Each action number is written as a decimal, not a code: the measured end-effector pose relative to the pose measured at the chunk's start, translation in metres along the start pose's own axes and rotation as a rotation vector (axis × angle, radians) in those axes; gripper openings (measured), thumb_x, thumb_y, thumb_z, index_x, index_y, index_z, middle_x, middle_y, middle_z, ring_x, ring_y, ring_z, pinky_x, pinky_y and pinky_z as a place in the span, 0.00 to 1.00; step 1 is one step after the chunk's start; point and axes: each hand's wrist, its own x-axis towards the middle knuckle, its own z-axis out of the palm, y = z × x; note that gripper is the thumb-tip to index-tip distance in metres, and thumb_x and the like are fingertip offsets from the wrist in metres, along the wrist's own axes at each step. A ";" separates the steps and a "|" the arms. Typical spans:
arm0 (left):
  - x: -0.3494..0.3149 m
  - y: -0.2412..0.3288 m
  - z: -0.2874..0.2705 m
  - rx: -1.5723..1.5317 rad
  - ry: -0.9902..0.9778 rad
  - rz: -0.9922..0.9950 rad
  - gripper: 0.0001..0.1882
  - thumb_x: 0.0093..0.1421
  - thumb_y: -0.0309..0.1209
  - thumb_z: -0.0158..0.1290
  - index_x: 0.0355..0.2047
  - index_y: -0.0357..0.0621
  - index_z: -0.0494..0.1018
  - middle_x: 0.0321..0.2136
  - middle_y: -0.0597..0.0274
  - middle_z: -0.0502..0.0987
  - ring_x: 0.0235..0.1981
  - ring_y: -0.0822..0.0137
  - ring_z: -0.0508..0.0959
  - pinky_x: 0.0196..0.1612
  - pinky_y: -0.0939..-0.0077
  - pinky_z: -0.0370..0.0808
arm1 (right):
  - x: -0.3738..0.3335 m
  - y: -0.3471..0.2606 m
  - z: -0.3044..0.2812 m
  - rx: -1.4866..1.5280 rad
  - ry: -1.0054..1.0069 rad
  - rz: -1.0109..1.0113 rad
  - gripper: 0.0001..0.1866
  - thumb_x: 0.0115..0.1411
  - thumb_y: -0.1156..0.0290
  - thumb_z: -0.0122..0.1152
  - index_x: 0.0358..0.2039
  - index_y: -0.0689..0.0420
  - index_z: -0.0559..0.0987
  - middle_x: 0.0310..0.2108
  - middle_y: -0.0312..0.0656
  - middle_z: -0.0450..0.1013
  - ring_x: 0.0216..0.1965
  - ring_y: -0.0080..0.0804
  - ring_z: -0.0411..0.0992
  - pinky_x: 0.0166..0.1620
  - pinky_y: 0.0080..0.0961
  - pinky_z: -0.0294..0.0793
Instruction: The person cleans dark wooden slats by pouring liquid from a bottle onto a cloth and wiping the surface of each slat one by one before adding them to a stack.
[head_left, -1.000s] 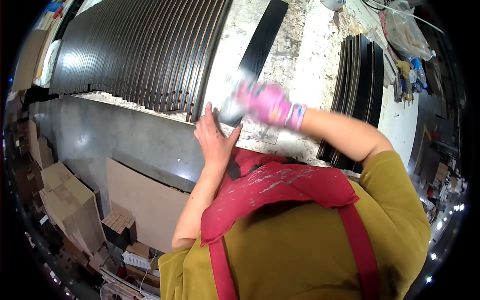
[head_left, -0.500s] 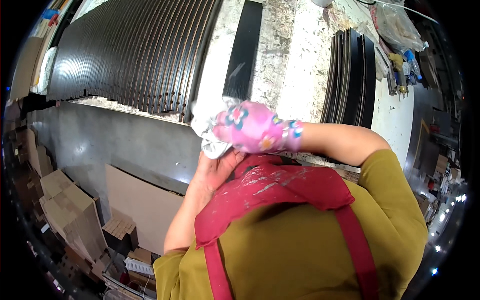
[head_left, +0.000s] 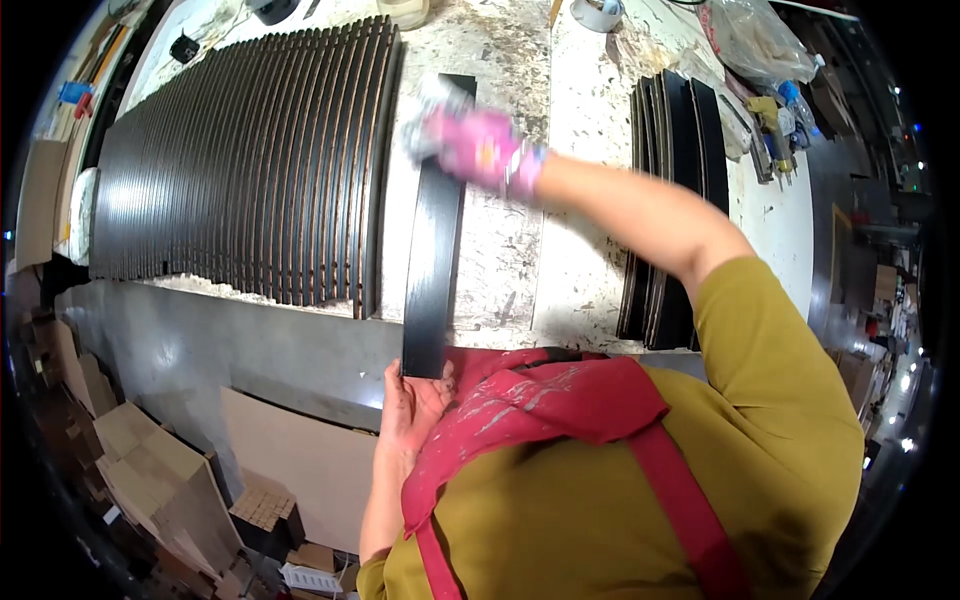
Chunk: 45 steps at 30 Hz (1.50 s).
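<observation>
A long, narrow black board [head_left: 432, 260] lies lengthwise in front of me, its near end jutting past the table edge. My left hand [head_left: 418, 408] grips that near end, thumb on one side and fingers on the other. Toward the far end, my right hand [head_left: 478, 148], in a pink flowered glove, is closed on a whitish cloth [head_left: 432, 112]. The cloth lies across the board's top face. Motion blurs the glove and cloth, so the fingers are not distinct.
To the left is a long row of dark boards [head_left: 240, 170] packed side by side. A smaller group of black boards [head_left: 675, 210] lies at the right. Tape [head_left: 597, 12], a plastic bag [head_left: 765, 40] and tools [head_left: 770, 130] are farther off. Cardboard boxes [head_left: 165, 470] stand below left.
My right hand has moved with the cloth from the board's near end to its far part. My left hand, partly behind the cloth before, now shows at the near end. The view has shifted.
</observation>
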 end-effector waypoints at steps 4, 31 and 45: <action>-0.001 0.005 -0.009 0.016 0.096 0.040 0.22 0.64 0.46 0.38 0.43 0.41 0.69 0.39 0.56 0.76 0.35 0.64 0.76 0.38 0.75 0.74 | 0.074 0.010 -0.098 -0.784 0.180 0.046 0.21 0.56 0.60 0.54 0.50 0.52 0.72 0.38 0.50 0.75 0.41 0.47 0.73 0.44 0.37 0.73; 0.019 0.038 0.079 0.867 0.134 0.291 0.17 0.60 0.24 0.46 0.51 0.40 0.64 0.36 0.65 0.74 0.36 0.74 0.73 0.42 0.78 0.71 | -0.157 -0.097 -0.218 0.316 0.548 -0.396 0.20 0.55 0.84 0.50 0.50 0.64 0.70 0.44 0.48 0.72 0.43 0.29 0.73 0.43 0.22 0.73; 0.126 -0.114 0.188 1.209 -0.318 -0.040 0.12 0.60 0.31 0.53 0.41 0.46 0.63 0.29 0.73 0.68 0.28 0.82 0.67 0.27 0.85 0.66 | -0.393 0.004 -0.230 0.366 1.248 0.033 0.18 0.53 0.61 0.65 0.39 0.60 0.75 0.34 0.33 0.71 0.37 0.20 0.68 0.42 0.20 0.67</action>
